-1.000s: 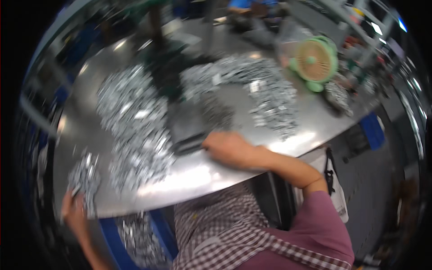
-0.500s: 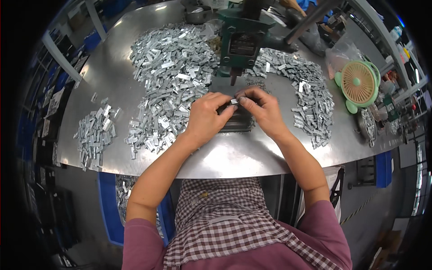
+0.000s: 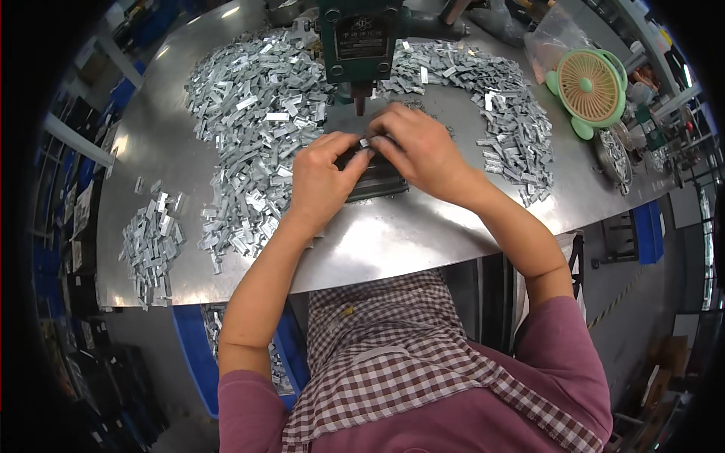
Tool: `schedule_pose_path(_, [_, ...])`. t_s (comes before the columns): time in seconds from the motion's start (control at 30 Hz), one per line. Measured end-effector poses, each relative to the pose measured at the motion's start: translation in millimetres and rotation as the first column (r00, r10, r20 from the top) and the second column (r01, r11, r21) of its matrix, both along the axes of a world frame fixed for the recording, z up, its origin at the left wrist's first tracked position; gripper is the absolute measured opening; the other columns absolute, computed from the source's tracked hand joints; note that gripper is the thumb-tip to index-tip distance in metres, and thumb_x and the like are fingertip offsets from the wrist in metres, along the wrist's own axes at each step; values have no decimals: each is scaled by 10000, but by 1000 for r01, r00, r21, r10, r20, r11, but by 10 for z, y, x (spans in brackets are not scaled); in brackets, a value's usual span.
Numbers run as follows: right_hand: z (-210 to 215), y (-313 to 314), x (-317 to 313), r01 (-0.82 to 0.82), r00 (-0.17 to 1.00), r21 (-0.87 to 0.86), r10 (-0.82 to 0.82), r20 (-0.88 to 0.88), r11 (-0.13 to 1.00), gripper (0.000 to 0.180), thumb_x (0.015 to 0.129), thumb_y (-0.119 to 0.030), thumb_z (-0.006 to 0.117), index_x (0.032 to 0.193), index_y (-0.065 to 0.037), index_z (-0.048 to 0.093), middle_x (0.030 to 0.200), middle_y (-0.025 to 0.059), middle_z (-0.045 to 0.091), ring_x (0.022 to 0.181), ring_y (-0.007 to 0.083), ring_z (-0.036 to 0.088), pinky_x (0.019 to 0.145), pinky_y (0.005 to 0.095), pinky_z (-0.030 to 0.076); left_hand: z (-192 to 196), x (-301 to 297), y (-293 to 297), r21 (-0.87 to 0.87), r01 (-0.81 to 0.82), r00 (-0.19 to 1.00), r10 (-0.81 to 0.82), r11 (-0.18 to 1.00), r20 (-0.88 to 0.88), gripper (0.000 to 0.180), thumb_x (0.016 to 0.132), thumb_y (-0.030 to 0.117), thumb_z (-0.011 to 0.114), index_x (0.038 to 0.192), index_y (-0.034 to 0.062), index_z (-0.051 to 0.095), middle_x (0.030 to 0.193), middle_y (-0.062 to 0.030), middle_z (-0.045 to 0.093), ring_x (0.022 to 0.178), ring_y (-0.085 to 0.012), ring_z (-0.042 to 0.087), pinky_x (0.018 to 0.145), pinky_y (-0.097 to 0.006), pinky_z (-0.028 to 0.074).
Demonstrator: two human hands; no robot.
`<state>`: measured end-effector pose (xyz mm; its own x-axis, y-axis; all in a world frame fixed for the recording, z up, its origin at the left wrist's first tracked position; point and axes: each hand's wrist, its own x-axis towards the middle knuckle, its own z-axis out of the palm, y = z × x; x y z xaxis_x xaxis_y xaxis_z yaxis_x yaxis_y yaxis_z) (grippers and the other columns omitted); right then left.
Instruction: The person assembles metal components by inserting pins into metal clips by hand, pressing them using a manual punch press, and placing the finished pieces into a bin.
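Observation:
Both hands meet in front of a green hand press (image 3: 355, 45), just below its ram (image 3: 362, 97). Between my fingertips is a small silvery metal piece (image 3: 364, 143). My left hand (image 3: 325, 170) pinches it from the left with thumb and index finger. From the right, my right hand (image 3: 419, 147) closes its thumb and fingers at the same piece, partly hiding it. Beneath the hands lies a dark metal fixture block (image 3: 377, 183), mostly covered by them.
A large heap of small metal pieces (image 3: 257, 113) lies left of the press, another heap (image 3: 513, 121) right, and a smaller pile (image 3: 155, 241) far left. A green fan (image 3: 589, 87) and a metal bowl (image 3: 613, 160) stand at the right. A blue bin (image 3: 196, 355) sits below the table edge.
The view has shifted, so the press and table appear further left and higher. Both hands remain together at the small metal piece; my right hand now covers more of the fixture's right side.

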<state>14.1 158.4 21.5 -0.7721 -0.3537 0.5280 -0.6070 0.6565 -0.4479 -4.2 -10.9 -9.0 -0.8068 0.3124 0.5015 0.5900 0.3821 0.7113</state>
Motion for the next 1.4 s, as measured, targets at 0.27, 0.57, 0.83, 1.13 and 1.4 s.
schedule_pose_path(0.27, [43,29,-72,-86,994,17,84,71,996,140,808,-82,555,916,4,533,883,131,553,814,310,547,701,364,436,19,26,-50,-39,1,1000,0,999,21,185,740,99,654,884,-15,639,766,-97,624,626,-156,558,585,-262,434])
schedule_pose_path(0.57, [61,36,-92,-111,992,40,108,62,993,157,799,-99,558,934,-18,557,910,147,567,867,315,547,771,388,412,-1,-26,-45,1,-1,997,1,1000,82,210,730,170,660,874,16,653,802,-124,639,673,-253,610,599,-308,458])
schedule_pose_path(0.83, [245,296,45,64,990,-202,-87,-111,977,290,783,-77,585,1069,-38,554,1083,101,570,999,236,536,870,326,400,-36,-128,-71,37,-109,986,103,993,134,214,720,165,656,851,-4,652,794,-136,637,641,-244,597,590,-322,455])
schedule_pose_path(1.13, [1283,258,46,-680,718,-344,493,-491,648,412,818,-163,569,1171,10,447,956,138,571,918,180,546,830,299,420,55,-202,32,-32,-169,975,172,985,139,282,737,229,645,866,-21,653,760,-154,649,666,-235,621,625,-309,461])
schedule_pose_path(1.4, [979,891,-288,178,883,-231,-259,-392,957,294,831,-206,590,1042,-6,541,957,116,619,866,213,590,774,300,453,23,-281,-140,272,-83,957,1,959,290,365,808,106,569,1149,37,459,825,-28,565,763,-104,535,673,-255,442])
